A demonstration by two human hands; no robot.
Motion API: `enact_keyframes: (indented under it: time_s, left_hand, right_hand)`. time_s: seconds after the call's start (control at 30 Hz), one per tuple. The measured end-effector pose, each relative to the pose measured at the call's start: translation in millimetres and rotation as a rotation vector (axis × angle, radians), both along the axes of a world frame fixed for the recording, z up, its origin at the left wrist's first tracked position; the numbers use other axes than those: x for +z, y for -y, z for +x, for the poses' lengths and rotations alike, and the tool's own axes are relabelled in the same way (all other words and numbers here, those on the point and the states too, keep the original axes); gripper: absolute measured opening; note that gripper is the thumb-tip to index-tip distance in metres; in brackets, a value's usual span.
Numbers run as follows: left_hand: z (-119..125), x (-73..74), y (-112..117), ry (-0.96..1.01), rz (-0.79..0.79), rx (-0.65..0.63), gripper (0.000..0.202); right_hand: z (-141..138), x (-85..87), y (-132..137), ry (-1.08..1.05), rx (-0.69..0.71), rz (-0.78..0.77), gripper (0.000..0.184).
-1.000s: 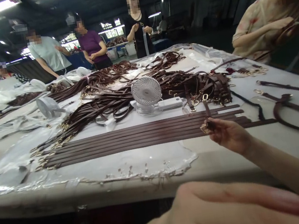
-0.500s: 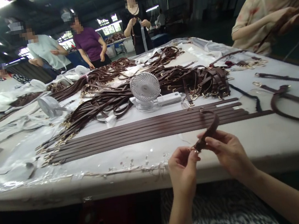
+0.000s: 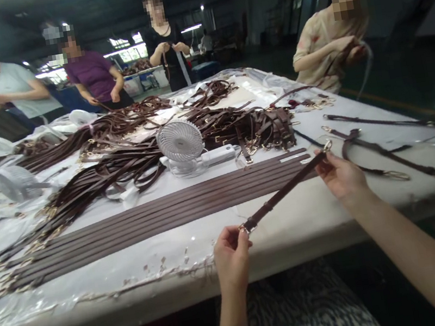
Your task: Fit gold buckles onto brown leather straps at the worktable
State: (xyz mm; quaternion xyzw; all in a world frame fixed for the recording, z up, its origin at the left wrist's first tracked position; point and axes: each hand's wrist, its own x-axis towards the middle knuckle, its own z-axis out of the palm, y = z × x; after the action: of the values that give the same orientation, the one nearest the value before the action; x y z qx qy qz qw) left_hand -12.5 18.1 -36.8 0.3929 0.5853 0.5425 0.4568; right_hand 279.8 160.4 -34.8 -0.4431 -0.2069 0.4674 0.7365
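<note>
A short dark brown leather strap (image 3: 283, 190) is stretched slantwise between my two hands, above the table's near edge. My left hand (image 3: 232, 254) pinches its lower end at a metal buckle (image 3: 248, 228). My right hand (image 3: 341, 173) grips the upper end, just below a gold-coloured metal clip (image 3: 327, 146). Behind the held strap lies a row of long brown straps (image 3: 159, 211) side by side, metal fittings at their left ends. To the right of my right hand rest several short straps with clasps, one of them a dark strap (image 3: 414, 151).
A white fan (image 3: 180, 141) stands mid-table before a heap of brown straps (image 3: 264, 122). A second white fan (image 3: 16, 182) is at the left. Across the table, a person in purple (image 3: 92, 75), a person in black (image 3: 169, 55) and others handle straps. One person (image 3: 332, 51) stands at the right.
The strap was curled between my close-together hands and is now pulled out straight. My right hand has moved right and up, away from the left. The view has turned toward the right.
</note>
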Motion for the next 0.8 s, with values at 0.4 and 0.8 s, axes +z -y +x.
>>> enact_keyframes:
  time_s: [0.4,0.8]
  left_hand:
    - [19.7,10.8,5.8,-0.457,0.033,0.005,0.018]
    - [17.1,27.2,10.4,-0.455,0.152,-0.28,0.025]
  right_hand:
    - [-49.1,5.7,87.7,1.195,0.283,0.522,0.041]
    - [-68.1,16.9,90.4,1.149,0.744,0.69,0.012]
